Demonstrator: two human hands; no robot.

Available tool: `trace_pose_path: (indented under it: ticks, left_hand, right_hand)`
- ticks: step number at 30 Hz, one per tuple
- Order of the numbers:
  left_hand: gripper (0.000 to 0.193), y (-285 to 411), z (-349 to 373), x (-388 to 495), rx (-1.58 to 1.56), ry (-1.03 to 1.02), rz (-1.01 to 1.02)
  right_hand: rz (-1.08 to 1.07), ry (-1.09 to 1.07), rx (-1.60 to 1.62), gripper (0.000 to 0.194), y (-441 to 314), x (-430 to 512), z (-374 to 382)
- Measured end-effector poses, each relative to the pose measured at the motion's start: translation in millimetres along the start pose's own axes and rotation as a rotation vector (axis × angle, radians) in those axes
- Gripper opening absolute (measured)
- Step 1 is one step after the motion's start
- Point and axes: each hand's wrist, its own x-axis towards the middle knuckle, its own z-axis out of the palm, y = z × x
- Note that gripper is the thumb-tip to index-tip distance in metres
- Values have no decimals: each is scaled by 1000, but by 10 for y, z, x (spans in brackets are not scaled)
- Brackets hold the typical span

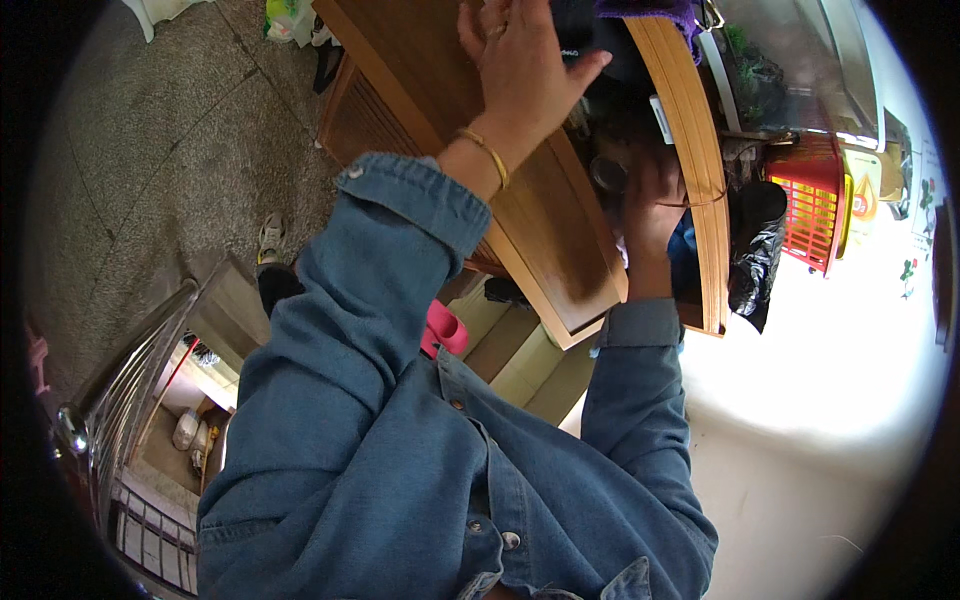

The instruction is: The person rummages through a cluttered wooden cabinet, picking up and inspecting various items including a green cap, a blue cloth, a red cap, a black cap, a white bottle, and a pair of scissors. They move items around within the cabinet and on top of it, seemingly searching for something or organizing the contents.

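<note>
My left hand [521, 71], with a gold bracelet [491, 154] at the wrist, is raised over a brown wooden cabinet [574, 247]. Its thumb stands away from the fingers and nothing shows in its grasp; some fingertips pass the top rim. My right hand [651, 196] reaches into a dark, cluttered compartment beside a curved wooden board [694, 150]. Shadow hides its fingertips, so any hold is unclear. A round clear object [609, 174] lies close to it. A thin brown cord [709, 201] crosses the board, and a small white item [660, 120] sits along its inner edge.
Purple cloth [660, 7] hangs over the board's far end. Right of it are a glass tank [795, 67], a black plastic bag [754, 255] and a red basket [806, 210]. Below the cabinet is a pink clog [448, 328] by steps [510, 352]; a metal railing [135, 375] stands left.
</note>
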Motion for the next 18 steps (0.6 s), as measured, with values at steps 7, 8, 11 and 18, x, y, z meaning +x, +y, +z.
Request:
trace_pose_path:
  ticks: [7, 8, 11, 18]
  left_hand:
    - [27, 106, -724, -143, -1228, -440, -571]
    - [33, 103, -866, -280, -1370, -488, -678]
    - [45, -47, -1072, -770, -1407, -827, -998]
    - [32, 55, -1717, -621, -333, -1764, -150]
  right_hand:
    - [375, -12, 647, 54, -634, 20, -495]
    - [542, -20, 1002, 67, -849, -44, -542]
    - [1140, -155, 1779, 83, -1525, -200, -723]
    - [1558, -306, 1969, 58, -1650, -269, -578]
